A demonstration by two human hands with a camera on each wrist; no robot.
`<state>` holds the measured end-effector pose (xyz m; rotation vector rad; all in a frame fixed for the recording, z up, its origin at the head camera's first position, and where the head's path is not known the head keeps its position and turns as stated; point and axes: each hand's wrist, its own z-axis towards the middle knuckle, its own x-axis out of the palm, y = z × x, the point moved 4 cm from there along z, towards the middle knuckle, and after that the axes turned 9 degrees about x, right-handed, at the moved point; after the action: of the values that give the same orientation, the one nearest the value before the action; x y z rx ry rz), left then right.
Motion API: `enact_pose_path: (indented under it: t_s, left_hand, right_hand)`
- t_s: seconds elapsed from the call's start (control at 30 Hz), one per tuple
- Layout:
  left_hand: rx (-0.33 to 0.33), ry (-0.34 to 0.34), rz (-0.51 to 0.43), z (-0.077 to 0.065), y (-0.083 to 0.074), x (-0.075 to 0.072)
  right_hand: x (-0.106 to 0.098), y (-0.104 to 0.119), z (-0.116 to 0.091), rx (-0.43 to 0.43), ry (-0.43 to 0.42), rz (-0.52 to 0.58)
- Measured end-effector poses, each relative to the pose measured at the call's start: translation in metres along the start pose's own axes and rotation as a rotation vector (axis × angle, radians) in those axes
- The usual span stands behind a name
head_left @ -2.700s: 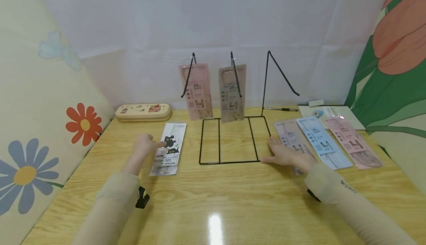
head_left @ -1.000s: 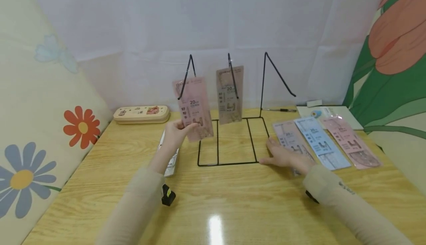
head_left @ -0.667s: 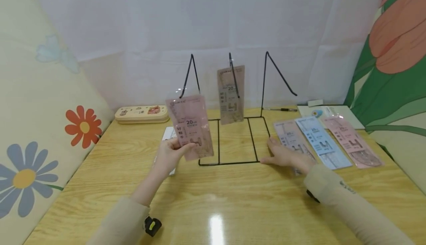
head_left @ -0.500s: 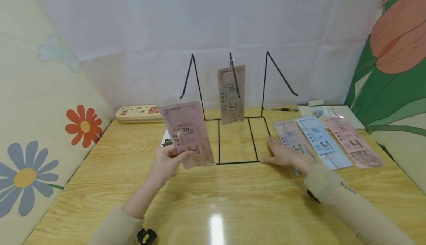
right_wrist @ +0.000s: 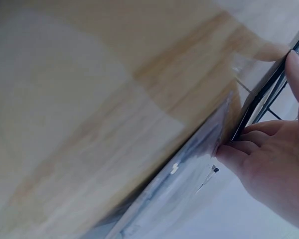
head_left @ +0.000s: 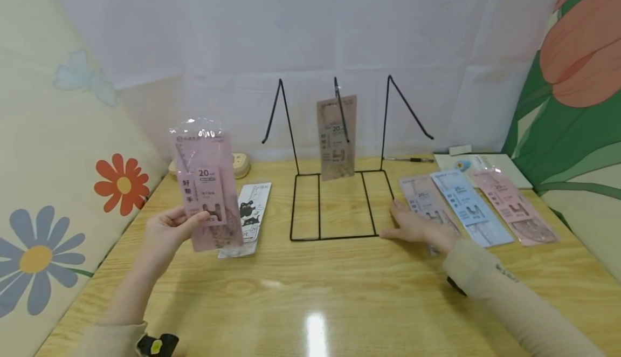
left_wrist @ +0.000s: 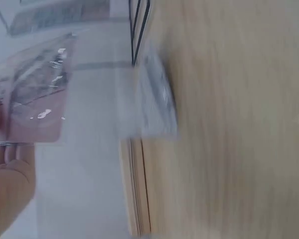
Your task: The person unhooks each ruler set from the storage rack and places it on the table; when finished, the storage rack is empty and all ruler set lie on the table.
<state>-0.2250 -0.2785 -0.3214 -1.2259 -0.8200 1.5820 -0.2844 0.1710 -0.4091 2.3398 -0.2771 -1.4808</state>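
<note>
In the head view my left hand [head_left: 165, 238] pinches a pink ruler set [head_left: 206, 184] in its clear packet, upright above the table's left side. The thumb lies across the packet's front. The left wrist view is blurred but shows part of the pink packet [left_wrist: 40, 107]. A black wire display rack [head_left: 346, 237] stands in the middle with three hooks. One brownish ruler set [head_left: 337, 152] hangs on the middle hook; the outer two hooks are bare. My right hand [head_left: 417, 226] rests at the rack's right front corner, thumb and fingertips spread against the wire [right_wrist: 254, 102].
White cat-print ruler sets [head_left: 249, 219] lie behind the held packet. At the right lie a greyish ruler set [head_left: 424, 198], a blue one [head_left: 470, 206] and a pink one [head_left: 516, 206]. A pencil case [head_left: 241, 165], a pen [head_left: 407, 159] and a white booklet [head_left: 509, 171] sit farther back.
My left hand has taken the pink ruler set off the left hook, drawn it toward me and carried it left, past the white packets. The right hand stays at the rack's corner.
</note>
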Motion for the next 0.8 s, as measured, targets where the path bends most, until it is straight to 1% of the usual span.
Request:
enact_pose_path:
  t_s: [0.03,0.1,0.2,0.23,0.3,0.4,0.43,0.53,0.63,0.7,0.8]
  left_hand:
    - [-0.027,0.007,0.053,0.002,0.004,-0.009]
    - [-0.101,0.045,0.184,0.007,0.012,-0.025]
    - [-0.225,0.138,0.339,0.017,0.027,-0.04]
    - [-0.268,0.172,0.376,0.02,0.032,-0.043]
    - [-0.366,0.225,0.407,0.025,0.044,-0.049]
    - [-0.479,0.259,0.426,0.031,0.058,-0.054]
    - [-0.506,0.262,0.418,0.033,0.063,-0.055]
    - [-0.555,0.259,0.407,0.035,0.072,-0.055]
    - [-0.59,0.246,0.418,0.038,0.077,-0.053]
    - [-0.592,0.232,0.47,0.041,0.076,-0.052]
    - [-0.542,0.218,0.587,0.047,0.068,-0.045]
  right_hand:
    - [0.0,0.0,0.0,0.003,0.0,0.001]
    - [0.0,0.0,-0.001,0.006,0.002,0.003]
    - [0.0,0.001,-0.001,0.001,0.001,0.004]
    - [0.0,0.001,-0.001,0.0,0.0,0.003]
    - [0.001,0.002,-0.001,-0.006,0.002,0.005]
    - [0.002,0.002,0.0,-0.008,0.004,0.005]
    - [0.002,0.002,0.0,-0.008,0.006,0.005]
    - [0.003,0.001,0.0,-0.013,0.008,0.003]
    - [0.002,0.001,0.002,-0.014,0.005,0.001]
    - [0.002,0.001,0.002,-0.014,0.002,0.0]
    - [0.001,-0.001,0.001,-0.007,-0.001,-0.005]
